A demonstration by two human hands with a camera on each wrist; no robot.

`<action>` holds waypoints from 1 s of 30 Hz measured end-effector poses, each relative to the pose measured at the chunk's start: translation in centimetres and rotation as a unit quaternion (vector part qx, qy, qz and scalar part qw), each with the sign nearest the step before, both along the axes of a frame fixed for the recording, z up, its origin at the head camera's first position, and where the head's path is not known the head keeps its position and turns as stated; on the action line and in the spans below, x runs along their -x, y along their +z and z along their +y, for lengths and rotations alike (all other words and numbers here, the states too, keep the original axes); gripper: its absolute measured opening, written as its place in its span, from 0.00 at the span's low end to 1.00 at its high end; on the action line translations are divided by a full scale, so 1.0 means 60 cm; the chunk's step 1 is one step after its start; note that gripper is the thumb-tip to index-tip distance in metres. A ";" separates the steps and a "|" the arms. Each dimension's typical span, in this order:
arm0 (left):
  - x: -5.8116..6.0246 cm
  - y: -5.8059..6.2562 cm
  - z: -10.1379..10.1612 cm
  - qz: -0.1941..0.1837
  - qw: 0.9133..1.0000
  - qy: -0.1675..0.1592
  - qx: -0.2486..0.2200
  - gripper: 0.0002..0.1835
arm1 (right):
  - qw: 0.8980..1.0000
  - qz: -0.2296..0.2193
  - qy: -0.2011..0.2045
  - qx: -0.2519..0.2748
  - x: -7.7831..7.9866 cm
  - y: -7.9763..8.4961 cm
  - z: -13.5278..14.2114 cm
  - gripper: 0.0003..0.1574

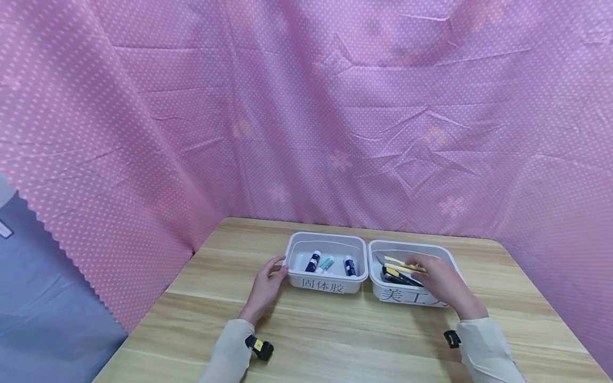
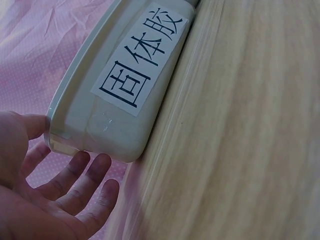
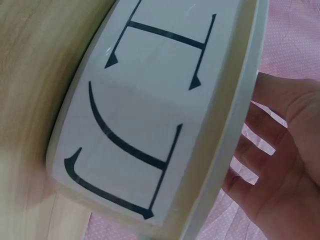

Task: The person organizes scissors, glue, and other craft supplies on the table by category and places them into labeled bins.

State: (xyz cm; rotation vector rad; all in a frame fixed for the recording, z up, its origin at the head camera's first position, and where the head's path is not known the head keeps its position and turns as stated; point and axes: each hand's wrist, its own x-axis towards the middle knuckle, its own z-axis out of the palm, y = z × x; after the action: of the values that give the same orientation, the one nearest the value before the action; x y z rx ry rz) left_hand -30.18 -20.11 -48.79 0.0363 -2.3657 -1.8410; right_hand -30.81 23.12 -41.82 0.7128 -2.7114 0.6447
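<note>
My left hand (image 1: 266, 288) touches the left end of a white plastic bin (image 1: 351, 286), its thumb and fingers spread around the rim and corner. Inside that bin lie two dark blue glue sticks (image 1: 350, 266) and a green-and-white one (image 1: 325, 264). My right hand (image 1: 439, 277) reaches over the rim of a second white bin (image 1: 378, 291), the fingers bent down at a yellow utility knife (image 1: 401, 268), which they seem to pinch. Beside it lies a black-and-yellow utility knife (image 1: 394, 275) among other knives. In the right wrist view the bin wall (image 3: 145, 100) hides the fingertips.
Both bins stand side by side on a wood-grain table (image 1: 325, 330), with large labels on their front walls. A pink dotted curtain (image 1: 335, 122) hangs behind the table and along its sides. Each sleeve has a black wrist device near the cuff.
</note>
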 end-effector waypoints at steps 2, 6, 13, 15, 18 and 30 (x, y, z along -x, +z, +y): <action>-0.001 0.000 0.000 0.000 1.000 0.000 0.002 0.24 | 1.000 0.001 0.000 0.000 0.000 -0.001 0.001 0.17; -0.001 0.000 0.001 0.004 1.000 -0.002 -0.001 0.24 | 1.000 -0.001 -0.002 -0.001 0.001 -0.004 0.002 0.16; 0.001 0.000 0.002 0.005 1.000 0.004 0.001 0.24 | 1.000 0.000 -0.003 -0.004 0.004 -0.008 0.003 0.15; 0.000 -0.001 0.001 0.006 1.000 0.004 0.002 0.24 | 1.000 0.001 -0.001 -0.004 0.004 -0.008 0.002 0.15; 0.000 -0.001 0.000 0.005 1.000 0.004 0.002 0.24 | 1.000 0.000 0.002 -0.003 0.004 -0.009 0.001 0.15; -0.003 0.001 -0.001 0.010 1.000 0.002 0.000 0.25 | 1.000 0.024 -0.002 -0.020 0.006 -0.014 -0.001 0.16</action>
State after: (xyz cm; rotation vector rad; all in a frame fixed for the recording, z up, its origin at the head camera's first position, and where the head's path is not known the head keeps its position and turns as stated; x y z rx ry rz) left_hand -30.00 -20.17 -48.74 0.0231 -2.3504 -1.8308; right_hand -31.14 23.09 -42.63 0.7235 -2.6879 0.5662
